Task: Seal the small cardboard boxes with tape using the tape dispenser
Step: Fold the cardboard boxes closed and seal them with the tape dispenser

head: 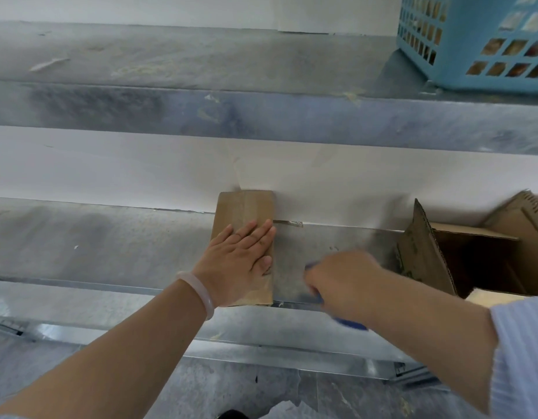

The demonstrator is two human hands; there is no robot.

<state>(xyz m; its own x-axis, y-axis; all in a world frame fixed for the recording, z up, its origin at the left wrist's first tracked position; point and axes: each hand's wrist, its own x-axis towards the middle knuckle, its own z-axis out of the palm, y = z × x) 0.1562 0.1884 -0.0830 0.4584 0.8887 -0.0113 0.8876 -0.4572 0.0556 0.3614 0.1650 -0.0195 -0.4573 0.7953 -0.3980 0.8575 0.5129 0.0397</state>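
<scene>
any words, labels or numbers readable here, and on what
Nothing can be read.
On the small cardboard box: dark marks by the left hand, too blurred to read.
On the large open carton: greenish print on its flap, too blurred to read.
On the tape dispenser in the right hand: motion-blurred, no label shows.

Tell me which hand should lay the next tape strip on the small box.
Right. The right hand grips the blue tape dispenser beside the small brown cardboard box; the left hand lies flat on that box, steadying it.
</scene>
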